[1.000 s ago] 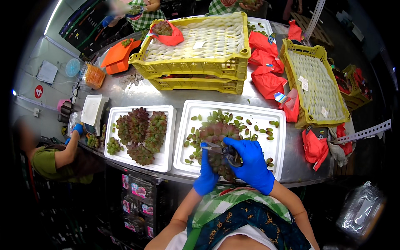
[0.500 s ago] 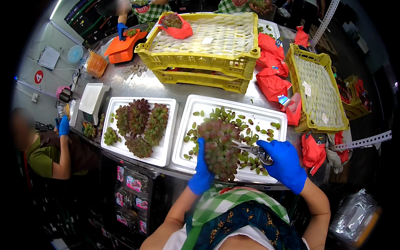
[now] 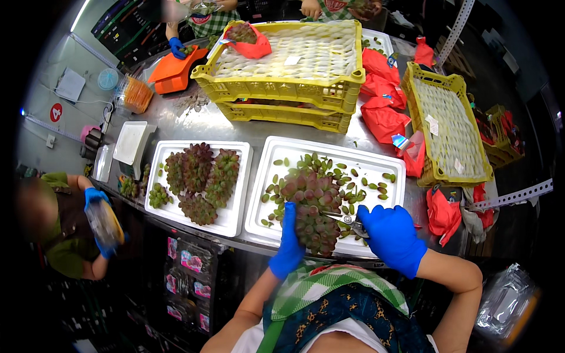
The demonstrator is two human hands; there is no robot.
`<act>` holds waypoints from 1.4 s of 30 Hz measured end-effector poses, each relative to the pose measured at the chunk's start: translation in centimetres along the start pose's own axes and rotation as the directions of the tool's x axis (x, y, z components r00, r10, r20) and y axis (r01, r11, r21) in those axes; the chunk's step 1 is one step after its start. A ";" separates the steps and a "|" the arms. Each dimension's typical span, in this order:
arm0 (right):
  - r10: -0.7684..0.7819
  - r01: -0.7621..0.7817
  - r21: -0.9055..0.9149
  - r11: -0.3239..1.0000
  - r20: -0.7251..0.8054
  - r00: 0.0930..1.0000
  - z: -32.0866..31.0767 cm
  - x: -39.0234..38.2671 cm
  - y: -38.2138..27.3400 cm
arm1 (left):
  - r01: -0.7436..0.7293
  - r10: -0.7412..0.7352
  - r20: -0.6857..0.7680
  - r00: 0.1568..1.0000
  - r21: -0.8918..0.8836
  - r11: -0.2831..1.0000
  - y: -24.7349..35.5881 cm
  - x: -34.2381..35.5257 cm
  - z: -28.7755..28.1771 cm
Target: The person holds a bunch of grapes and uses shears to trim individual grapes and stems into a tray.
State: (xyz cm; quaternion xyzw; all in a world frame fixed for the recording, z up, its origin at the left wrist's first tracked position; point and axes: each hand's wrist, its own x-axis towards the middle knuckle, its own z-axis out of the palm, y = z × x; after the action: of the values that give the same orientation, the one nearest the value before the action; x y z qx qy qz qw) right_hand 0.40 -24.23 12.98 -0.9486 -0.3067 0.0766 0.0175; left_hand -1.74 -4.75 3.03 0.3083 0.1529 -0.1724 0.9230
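Observation:
In my left hand [image 3: 287, 247], a large bunch of reddish-green grapes [image 3: 312, 194] is held upright, with the gloved thumb along its left side. My right hand [image 3: 393, 241], also in a blue glove, is closed around the handles of metal scissors [image 3: 353, 220]. Their blades reach into the right side of the bunch, so the tips are partly hidden among the grapes. Beneath the bunch lies a white tray [image 3: 255, 206] scattered with loose grapes [image 3: 381, 190]. To its left, another white tray [image 3: 244, 182] holds several dark bunches [image 3: 197, 162].
Stacked yellow crates [image 3: 282, 89] stand beyond the trays. Red bags [image 3: 384, 119] and another yellow crate [image 3: 450, 129] are on the right. White scales [image 3: 130, 143] and orange scales [image 3: 176, 72] sit left. A co-worker [image 3: 65, 235] at the left holds a clear plastic box [image 3: 106, 223].
My right hand and the scissors have shifted slightly left and down, the blades now closer together. The left co-worker has turned and now holds a clear box.

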 end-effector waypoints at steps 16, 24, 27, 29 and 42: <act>0.064 -0.065 -0.076 0.995 -0.020 0.998 0.8 0.8 -0.9 | -0.009 0.013 -0.096 0.995 0.040 0.999 -0.7 0.1 -0.3; -0.006 0.008 0.032 0.999 -0.060 0.998 0.4 0.4 -0.5 | 0.022 -0.020 -0.102 0.995 0.023 0.999 -0.7 -0.4 -0.4; 0.005 -0.005 0.163 0.987 -0.003 1.000 0.2 -0.3 0.0 | 0.029 -0.031 -0.086 0.996 -0.018 0.999 -0.9 -0.2 -0.7; 0.028 -0.016 0.235 0.972 -0.044 0.999 0.1 -0.3 0.1 | 0.034 -0.038 -0.090 0.995 -0.046 0.998 -1.0 -0.1 -1.2; 0.031 0.255 0.510 0.821 -0.488 0.872 2.1 4.8 -1.8 | 0.140 -0.129 -0.118 0.985 0.092 0.986 -1.2 -0.8 0.1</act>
State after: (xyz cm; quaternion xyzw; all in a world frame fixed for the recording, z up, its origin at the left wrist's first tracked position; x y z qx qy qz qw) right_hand 2.88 -20.01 10.36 -0.8699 -0.3137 -0.0732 0.3735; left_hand -2.90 -5.54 2.82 0.3522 0.2159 -0.2245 0.8826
